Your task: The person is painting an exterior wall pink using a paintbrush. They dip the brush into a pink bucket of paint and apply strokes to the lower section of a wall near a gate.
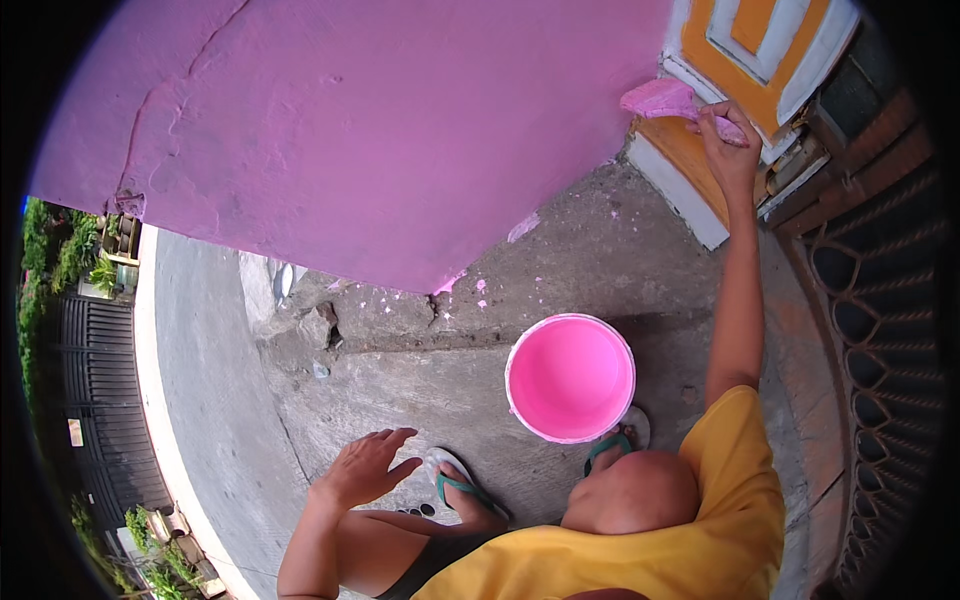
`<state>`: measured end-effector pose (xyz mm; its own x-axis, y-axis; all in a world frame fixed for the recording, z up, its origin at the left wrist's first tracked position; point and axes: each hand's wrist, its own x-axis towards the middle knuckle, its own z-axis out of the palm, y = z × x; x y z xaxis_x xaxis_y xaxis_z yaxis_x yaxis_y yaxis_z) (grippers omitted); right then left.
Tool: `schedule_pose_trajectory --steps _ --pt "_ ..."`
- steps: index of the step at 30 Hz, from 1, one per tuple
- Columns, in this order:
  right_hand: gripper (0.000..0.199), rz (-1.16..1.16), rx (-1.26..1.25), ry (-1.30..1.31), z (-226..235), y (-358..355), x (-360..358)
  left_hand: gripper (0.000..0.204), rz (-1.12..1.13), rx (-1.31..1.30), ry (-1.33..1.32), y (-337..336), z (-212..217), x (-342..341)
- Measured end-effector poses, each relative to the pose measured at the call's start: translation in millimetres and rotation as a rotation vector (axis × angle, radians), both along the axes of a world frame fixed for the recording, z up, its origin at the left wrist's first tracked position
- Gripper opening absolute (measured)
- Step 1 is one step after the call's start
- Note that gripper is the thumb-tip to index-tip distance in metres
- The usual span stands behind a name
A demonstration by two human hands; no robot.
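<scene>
My right hand [727, 150] is closed around the handle of a paintbrush [660, 99] that is coated in pink paint. The bristles rest against the lower edge of the pink wall [420, 130], at the corner where it meets an orange and white pillar [690, 165]. My left hand [365, 468] hangs in the air near my left knee, fingers apart, holding nothing. Between my feet and the wall stands a round bucket [524, 375] with a pink inside and a pale, paint-marked rim.
Pink drips dot the concrete ground [420, 390] along the wall's foot. A broken chunk of concrete [318, 325] lies left of the bucket. At the right is a dark metal grille [885, 320]; a dark gate [100, 350] stands at far left. My feet wear green-strapped flip-flops [455, 478].
</scene>
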<state>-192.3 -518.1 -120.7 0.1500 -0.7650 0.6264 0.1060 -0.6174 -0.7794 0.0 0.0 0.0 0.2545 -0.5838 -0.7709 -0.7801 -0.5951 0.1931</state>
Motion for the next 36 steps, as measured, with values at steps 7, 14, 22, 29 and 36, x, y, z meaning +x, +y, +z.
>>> schedule_pose_trajectory --steps 7,14,22,29,36 --pt "0.014 0.032 0.018 0.361 -30 -4 35 0.050 -0.080 -0.045 -0.017 -6 -3 4" --pt "0.013 0.019 0.061 -0.195 64 73 52 0.051 -0.053 -0.065 -0.010 4 0 3" --pt "0.018 0.042 0.055 0.401 26 69 66 0.050 -0.070 -0.078 -0.019 8 4 4" --pt "0.018 0.061 -0.208 0.507 129 46 90 0.049 -0.065 -0.088 -0.007 6 9 0" --pt "0.017 -0.021 0.050 0.133 131 62 31 0.049 -0.043 -0.106 -0.034 13 7 3"
